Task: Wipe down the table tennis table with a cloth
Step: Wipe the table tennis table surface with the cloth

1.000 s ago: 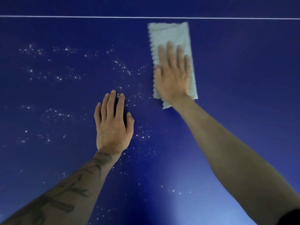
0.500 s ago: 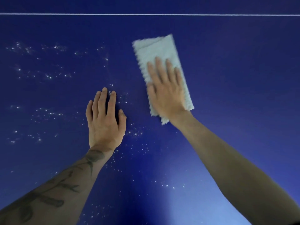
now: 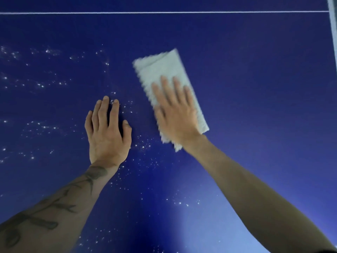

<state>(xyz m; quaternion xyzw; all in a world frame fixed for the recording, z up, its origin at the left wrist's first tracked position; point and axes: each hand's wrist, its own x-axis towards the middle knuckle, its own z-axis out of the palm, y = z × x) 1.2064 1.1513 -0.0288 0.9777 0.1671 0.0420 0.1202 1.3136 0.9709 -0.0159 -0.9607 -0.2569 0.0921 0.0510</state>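
Now a flat, open right hand is pressing a soft-looking pale folded cloth onto the blue table tennis table. The left hand is resting open.

Left grip: short nails.
Left forearm: dark tattoo of leafy stems from the wrist.
Right arm: bare to a dark sleeve edge.

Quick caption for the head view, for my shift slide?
Right hand presses a folded pale cloth flat on the blue table; left hand rests open beside it among white specks.
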